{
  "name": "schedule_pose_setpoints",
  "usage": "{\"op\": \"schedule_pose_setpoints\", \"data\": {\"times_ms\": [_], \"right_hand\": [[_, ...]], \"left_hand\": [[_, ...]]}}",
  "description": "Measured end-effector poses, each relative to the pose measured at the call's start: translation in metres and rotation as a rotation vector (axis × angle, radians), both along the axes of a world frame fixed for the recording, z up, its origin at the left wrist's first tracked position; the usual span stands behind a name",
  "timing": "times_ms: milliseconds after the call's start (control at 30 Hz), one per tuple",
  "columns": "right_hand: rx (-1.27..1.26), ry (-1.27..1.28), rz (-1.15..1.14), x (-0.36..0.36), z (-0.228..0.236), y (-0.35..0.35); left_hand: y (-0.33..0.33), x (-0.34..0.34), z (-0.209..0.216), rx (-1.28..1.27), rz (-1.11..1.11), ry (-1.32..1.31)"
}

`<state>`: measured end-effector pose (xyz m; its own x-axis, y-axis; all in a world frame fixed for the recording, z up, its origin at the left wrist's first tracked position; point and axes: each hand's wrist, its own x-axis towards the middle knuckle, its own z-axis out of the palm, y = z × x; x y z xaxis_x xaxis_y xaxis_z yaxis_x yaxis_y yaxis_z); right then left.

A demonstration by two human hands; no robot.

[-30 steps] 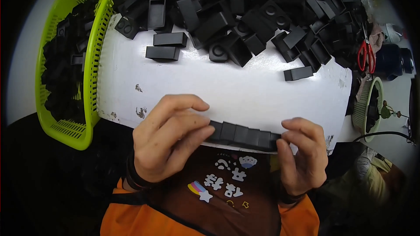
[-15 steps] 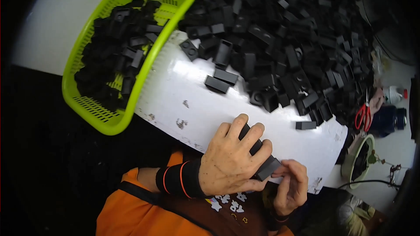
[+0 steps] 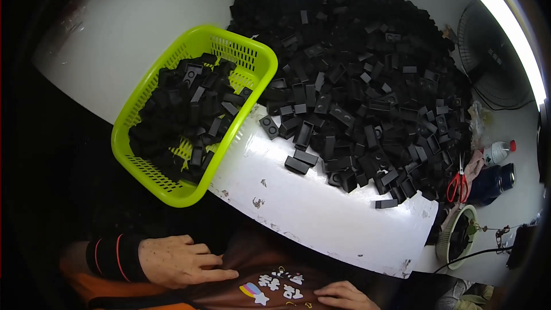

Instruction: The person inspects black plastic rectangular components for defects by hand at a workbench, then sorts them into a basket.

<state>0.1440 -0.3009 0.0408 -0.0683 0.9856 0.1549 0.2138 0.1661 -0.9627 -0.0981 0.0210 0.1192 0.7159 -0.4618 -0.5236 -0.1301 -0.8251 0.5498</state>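
Note:
My left hand [image 3: 182,261], with a black band around its wrist, rests low over my brown apron [image 3: 247,264]. Its index finger is stretched out, the others are a little bent, and nothing shows in it. At the lower edge my right hand [image 3: 346,297] lies on the apron with its fingers extended, partly cut off by the frame. Both hands are apart from the table. Closest on the tabletop are small black rectangular blocks [image 3: 297,165], some with round studs. A lime-green plastic basket [image 3: 119,138] at the left holds many similar black blocks [image 3: 172,103].
A big heap of black blocks [image 3: 367,80] covers the table's far middle. On the right are red-handled scissors [image 3: 457,188], a dark blue bottle [image 3: 493,183], a clear bottle with a red cap [image 3: 498,152], a pale small basket [image 3: 445,247] and a fan [image 3: 493,51]. The white table [image 3: 344,235] has a worn front edge.
Both hands have dropped from above the table's front edge to my lap. The black blocks my left hand gripped are no longer in it. The view has shifted, showing more of the far side.

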Motion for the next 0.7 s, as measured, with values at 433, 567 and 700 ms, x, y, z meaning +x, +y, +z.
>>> {"op": "schedule_pose_setpoints", "data": {"times_ms": [433, 567, 700], "right_hand": [[0.297, -0.797, -0.971, 0.012, 0.025, -0.009], [0.344, -0.913, -1.014, 0.012, 0.048, -0.005], [0.397, -0.975, -1.095, 0.011, 0.060, -0.019]], "left_hand": [[-0.004, -0.004, 0.001, -0.435, 0.134, -0.383], [0.003, -0.009, 0.013, -0.471, 0.048, -0.058], [0.003, 0.021, 0.057, -0.593, -0.029, -0.070]]}}
